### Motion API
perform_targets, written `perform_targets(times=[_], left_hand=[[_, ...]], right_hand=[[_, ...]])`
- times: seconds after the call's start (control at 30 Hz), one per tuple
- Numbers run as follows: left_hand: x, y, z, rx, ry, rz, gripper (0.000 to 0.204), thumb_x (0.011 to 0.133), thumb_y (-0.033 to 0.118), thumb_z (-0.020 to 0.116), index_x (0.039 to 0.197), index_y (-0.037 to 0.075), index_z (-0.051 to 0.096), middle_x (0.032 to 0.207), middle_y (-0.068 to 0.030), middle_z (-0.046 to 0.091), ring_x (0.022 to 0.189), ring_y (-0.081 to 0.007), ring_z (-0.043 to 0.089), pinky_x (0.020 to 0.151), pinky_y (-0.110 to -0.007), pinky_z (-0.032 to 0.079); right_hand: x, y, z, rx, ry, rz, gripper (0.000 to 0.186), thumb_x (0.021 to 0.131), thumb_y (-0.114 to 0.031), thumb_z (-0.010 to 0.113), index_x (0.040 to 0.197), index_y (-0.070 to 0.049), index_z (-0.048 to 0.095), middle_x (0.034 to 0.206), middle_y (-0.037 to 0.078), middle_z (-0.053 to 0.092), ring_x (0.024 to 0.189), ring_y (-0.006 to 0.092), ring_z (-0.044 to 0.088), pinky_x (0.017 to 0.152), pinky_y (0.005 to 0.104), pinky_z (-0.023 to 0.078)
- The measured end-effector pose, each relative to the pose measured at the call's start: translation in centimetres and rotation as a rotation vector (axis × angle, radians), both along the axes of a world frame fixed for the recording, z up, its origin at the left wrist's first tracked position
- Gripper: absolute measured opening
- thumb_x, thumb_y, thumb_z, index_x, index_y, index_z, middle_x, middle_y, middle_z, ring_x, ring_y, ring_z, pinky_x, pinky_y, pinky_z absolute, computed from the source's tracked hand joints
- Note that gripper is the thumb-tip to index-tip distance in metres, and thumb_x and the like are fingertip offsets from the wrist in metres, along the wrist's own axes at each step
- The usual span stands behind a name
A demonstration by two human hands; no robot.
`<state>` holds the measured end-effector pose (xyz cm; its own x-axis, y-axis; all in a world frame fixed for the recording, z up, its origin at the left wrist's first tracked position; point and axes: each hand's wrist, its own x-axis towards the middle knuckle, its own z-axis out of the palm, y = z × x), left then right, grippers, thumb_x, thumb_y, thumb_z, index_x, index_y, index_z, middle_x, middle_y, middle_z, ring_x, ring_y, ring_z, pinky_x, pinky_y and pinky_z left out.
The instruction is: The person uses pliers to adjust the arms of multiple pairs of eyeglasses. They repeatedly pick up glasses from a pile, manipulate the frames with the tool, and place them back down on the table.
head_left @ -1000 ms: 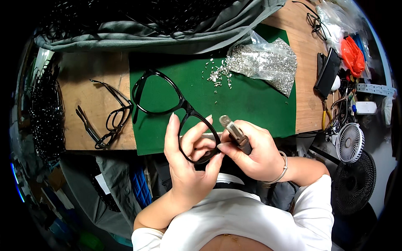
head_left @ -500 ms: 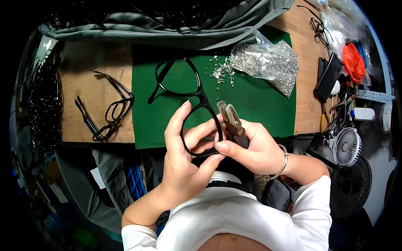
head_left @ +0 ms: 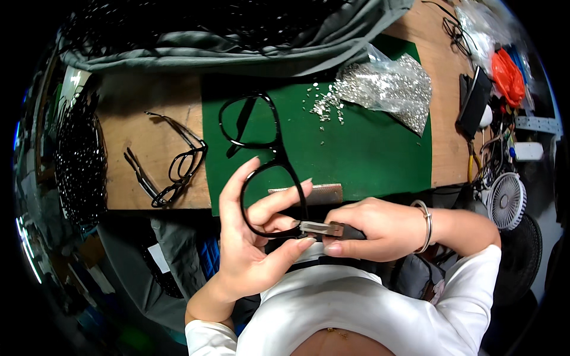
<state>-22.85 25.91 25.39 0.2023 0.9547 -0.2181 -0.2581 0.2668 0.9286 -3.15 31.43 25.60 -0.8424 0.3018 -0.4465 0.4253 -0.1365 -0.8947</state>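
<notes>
My left hand [head_left: 246, 261] is closed on a black eyeglass frame [head_left: 284, 158], its fingers around and through the nearer rim. One temple [head_left: 243, 121] is folded behind the farther rim; no lenses can be made out. My right hand [head_left: 377, 228] grips pliers [head_left: 320, 228] with dark handles, lying sideways. Their metal jaws meet the near outer corner of the frame, close to my left thumb. What exactly sits between the jaws is too small to tell. Behind my left fingers, a flat textured strip [head_left: 328, 193] lies at the near edge of the green mat [head_left: 368, 163].
On the mat are a clear bag of silvery bits [head_left: 389, 89] and loose bits [head_left: 325, 110]. Another black eyeglass frame [head_left: 159, 199] lies left. A grey cloth [head_left: 178, 62] holding a dark heap spans the back. A phone [head_left: 475, 104], red bag [head_left: 507, 77] and small fan [head_left: 506, 202] stand right.
The pliers have swung from pointing away from me to pointing left, and their jaws have come onto the frame's near corner. The textured strip has come into sight. The whole view has shifted slightly.
</notes>
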Motion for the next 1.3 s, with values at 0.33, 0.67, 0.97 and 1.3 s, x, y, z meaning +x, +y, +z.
perform_targets(times=[0.33,0.67,0.97,1.3], left_hand=[[0.4,0.0,-0.8,0.016,0.080,-0.039,0.084,0.074,-0.009,0.058,0.132,0.003,-0.001,0.120,-0.0237,0.045,0.090,-0.0184,0.059,0.077,-0.026,0.047],[0.5,1.1,-0.9,-0.084,0.113,-0.053,0.082,0.072,-0.011,0.057,0.131,0.004,0.002,0.120,-0.0233,0.044,0.085,-0.0133,0.058,0.072,-0.022,0.047],[-0.5,-2.5,-2.4,-0.011,0.012,0.125,0.068,0.074,-0.002,0.057,0.127,0.005,0.015,0.094,-0.0190,0.053,0.062,-0.0092,0.052,0.058,-0.021,0.048],[-1.7,-2.6,-3.0,-0.201,-0.295,-0.072,0.091,0.062,-0.011,0.060,0.131,0.011,0.006,0.118,-0.0239,0.043,0.098,-0.0248,0.054,0.085,-0.034,0.043]], right_hand=[[-0.5,-0.1,-0.9,0.407,-0.125,-0.009,0.032,0.077,-0.032,0.062,0.069,-0.001,0.054,0.057,0.014,0.053,0.052,0.0337,0.053,0.048,0.0376,0.043],[1.2,2.6,-2.4,0.161,-0.205,-0.017,0.032,0.081,-0.024,0.055,0.102,0.001,0.054,0.087,0.016,0.060,0.079,0.0295,0.059,0.070,0.0344,0.045],[0.5,2.2,-5.8,0.901,-0.309,-0.132,0.048,0.071,-0.012,0.054,0.113,0.007,0.042,0.078,0.017,0.057,0.073,0.0310,0.056,0.067,0.0393,0.045],[0.4,2.2,-5.3,0.913,-0.342,-0.217,0.026,0.069,-0.010,0.057,0.092,0.001,0.049,0.078,0.016,0.054,0.076,0.0318,0.054,0.069,0.0403,0.043]])
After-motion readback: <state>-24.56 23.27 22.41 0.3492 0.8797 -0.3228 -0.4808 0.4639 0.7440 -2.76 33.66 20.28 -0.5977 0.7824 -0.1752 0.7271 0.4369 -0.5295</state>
